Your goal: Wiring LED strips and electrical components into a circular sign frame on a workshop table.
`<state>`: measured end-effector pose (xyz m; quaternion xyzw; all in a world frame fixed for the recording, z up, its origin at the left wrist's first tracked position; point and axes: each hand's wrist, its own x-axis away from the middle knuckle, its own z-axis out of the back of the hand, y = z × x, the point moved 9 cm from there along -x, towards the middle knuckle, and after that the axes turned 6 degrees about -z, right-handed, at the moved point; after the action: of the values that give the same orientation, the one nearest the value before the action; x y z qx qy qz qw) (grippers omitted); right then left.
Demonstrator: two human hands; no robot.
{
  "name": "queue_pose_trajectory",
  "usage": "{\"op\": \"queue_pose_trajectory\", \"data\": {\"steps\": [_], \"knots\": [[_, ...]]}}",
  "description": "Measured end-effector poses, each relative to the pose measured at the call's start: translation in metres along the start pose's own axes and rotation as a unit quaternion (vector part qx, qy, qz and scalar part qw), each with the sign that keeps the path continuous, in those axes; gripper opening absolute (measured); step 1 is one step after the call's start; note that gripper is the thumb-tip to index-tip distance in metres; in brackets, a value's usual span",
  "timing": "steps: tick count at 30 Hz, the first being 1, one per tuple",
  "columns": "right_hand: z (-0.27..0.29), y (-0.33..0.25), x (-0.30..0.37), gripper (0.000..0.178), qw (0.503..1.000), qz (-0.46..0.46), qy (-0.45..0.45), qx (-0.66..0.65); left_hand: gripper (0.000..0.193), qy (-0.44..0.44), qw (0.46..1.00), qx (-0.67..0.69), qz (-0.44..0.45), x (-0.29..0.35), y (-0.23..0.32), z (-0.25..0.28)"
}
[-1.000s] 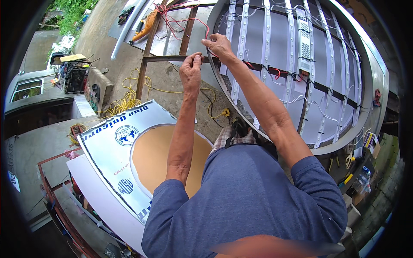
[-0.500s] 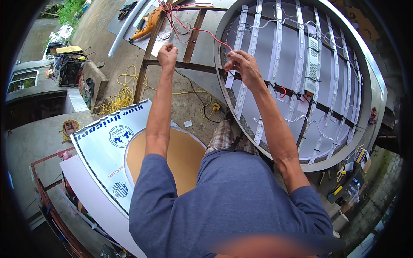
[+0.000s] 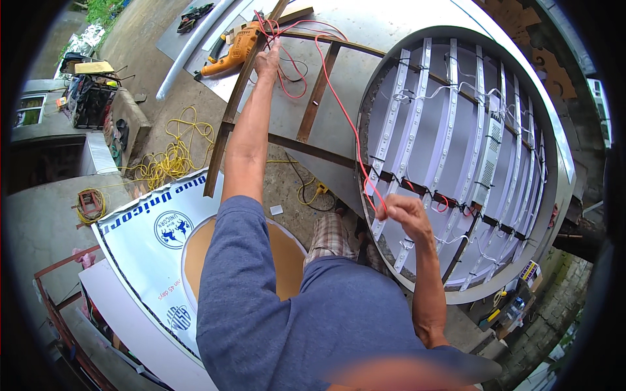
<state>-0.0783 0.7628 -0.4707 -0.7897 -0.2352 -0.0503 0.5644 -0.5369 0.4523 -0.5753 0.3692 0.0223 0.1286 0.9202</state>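
My right hand (image 3: 407, 216) pinches the red wire (image 3: 357, 133) at the lower left rim of a big round light box (image 3: 373, 78). From there the wire runs up to a loose tangle on the brown metal frame (image 3: 319, 91). My left arm is stretched far forward, and my left hand (image 3: 266, 62) closes on the red wire in that tangle, beside the frame's bar; its fingertips are partly hidden. Inside the box, rows of white LED strips (image 3: 443, 133) cross dark bars, with a perforated power supply (image 3: 490, 153) among them. Short red leads (image 3: 442, 203) curl near the lower bar.
An orange power drill (image 3: 236, 49) lies left of the frame. A yellow cord (image 3: 176, 153) is heaped on the ground. White printed sheeting (image 3: 140, 228) with a tan disc (image 3: 202, 260) lies at my left. Pliers (image 3: 499, 298) and small supplies sit beyond the box's lower right.
My left hand has reached farther forward to the wire tangle. My right hand has come down toward me with the red wire, which now hangs longer across the box's left rim.
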Motion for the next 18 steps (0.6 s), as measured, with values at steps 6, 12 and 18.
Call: {"op": "queue_pose_trajectory", "data": {"steps": [6, 12, 18], "knots": [[0.0, 0.005, 0.017, 0.022, 0.958, -0.026, 0.044, 0.282, 0.045, -0.043, 0.878, 0.457, 0.133, -0.023, 0.017, -0.033], [0.008, -0.018, 0.019, 0.018, 0.938, 0.001, 0.064, 0.342, 0.012, -0.066, 0.787, 0.612, -0.048, 0.014, 0.12, -0.021], [0.091, -0.073, 0.029, 0.027, 0.936, 0.063, 0.3, 0.172, 0.03, -0.182, 0.815, 0.484, -0.261, 0.204, 0.277, 0.054]]}}
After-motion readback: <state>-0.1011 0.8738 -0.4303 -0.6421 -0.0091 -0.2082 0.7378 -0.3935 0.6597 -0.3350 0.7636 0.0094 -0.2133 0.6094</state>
